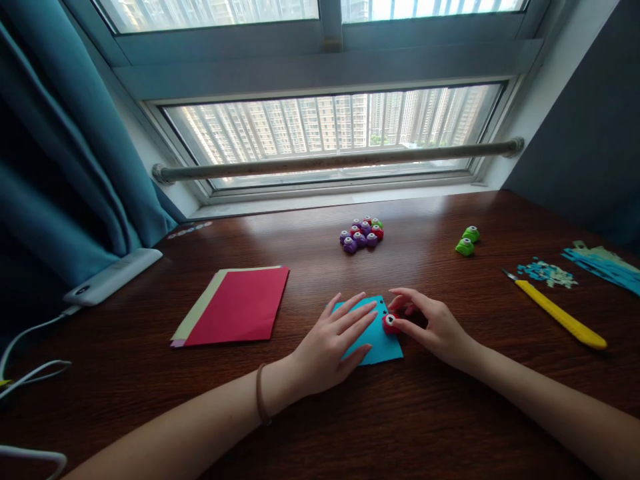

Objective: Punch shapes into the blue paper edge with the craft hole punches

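Your L hand (334,340) flat, fingers spread, pinning blue paper (380,347) near-centre | R hand (434,327) pinching red punch (390,323) on paper's right edge, just left of R fingertips | R nearer.

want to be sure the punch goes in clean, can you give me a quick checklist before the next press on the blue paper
1. Blue paper lies flat on the table: ok, no curl shows.
2. Left hand pins the sheet: ok, palm and spread fingers rest on it.
3. Red punch sits at the sheet's right edge: ok, though how far the paper is in the slot, cannot tell.
4. Right hand has a grip on the punch: ok, its fingers touch it.
5. Spacing from the small holes already near the top corner: cannot tell, too small.
6. Yellow knife out of the way: ok, well to the right.
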Demonstrator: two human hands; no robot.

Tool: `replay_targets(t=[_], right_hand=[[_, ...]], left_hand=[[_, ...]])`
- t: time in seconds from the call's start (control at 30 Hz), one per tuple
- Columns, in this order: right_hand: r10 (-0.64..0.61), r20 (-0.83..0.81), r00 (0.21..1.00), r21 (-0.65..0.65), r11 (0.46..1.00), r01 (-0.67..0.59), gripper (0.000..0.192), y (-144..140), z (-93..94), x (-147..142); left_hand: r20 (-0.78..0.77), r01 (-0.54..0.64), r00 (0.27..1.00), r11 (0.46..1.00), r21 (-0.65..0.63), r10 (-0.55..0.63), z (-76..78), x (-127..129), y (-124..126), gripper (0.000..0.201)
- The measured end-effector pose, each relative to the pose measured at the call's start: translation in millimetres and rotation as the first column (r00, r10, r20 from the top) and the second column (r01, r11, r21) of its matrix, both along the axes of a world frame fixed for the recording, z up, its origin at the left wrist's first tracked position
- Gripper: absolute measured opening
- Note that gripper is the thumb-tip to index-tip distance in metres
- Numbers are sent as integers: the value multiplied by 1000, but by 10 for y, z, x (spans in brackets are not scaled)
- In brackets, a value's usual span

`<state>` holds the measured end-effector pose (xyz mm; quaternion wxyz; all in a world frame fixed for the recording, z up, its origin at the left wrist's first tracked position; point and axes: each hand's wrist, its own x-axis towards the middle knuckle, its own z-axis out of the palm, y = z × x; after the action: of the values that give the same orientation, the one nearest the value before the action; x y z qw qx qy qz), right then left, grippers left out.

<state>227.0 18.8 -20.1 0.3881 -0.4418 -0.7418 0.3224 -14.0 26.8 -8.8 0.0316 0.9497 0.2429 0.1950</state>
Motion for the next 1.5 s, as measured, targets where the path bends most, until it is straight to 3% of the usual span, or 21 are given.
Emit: replay_targets(t=[0.2,0.47,0.7,0.87,1.1,1.5], right_hand=[[-56,-138,989,31,998,61,30,-22,-30,18],[-155,-130,979,203,963,180,27,-50,-9,33],[-11,-28,1000,493,870,23,40,-125,25,14],[103,91,991,581,803,-137,42,-140,70,2],[34,175,984,637,758,-140,37,-145,71,-8],[-99,128,987,563,826,10,32,-99,-19,22]], left_hand=[[-50,110,993,987,119,-105,61,7,-53,47],[-204,-74,975,994,85,90,98,100,-24,52],[-244,-26,969,998,62,40,151,256,-24,60],[-216,-44,975,999,28,49,110,354,-50,53],[-230,-52,972,999,6,52,91,396,-53,51],[-149,-47,988,998,-51,38,-13,339,-41,49]])
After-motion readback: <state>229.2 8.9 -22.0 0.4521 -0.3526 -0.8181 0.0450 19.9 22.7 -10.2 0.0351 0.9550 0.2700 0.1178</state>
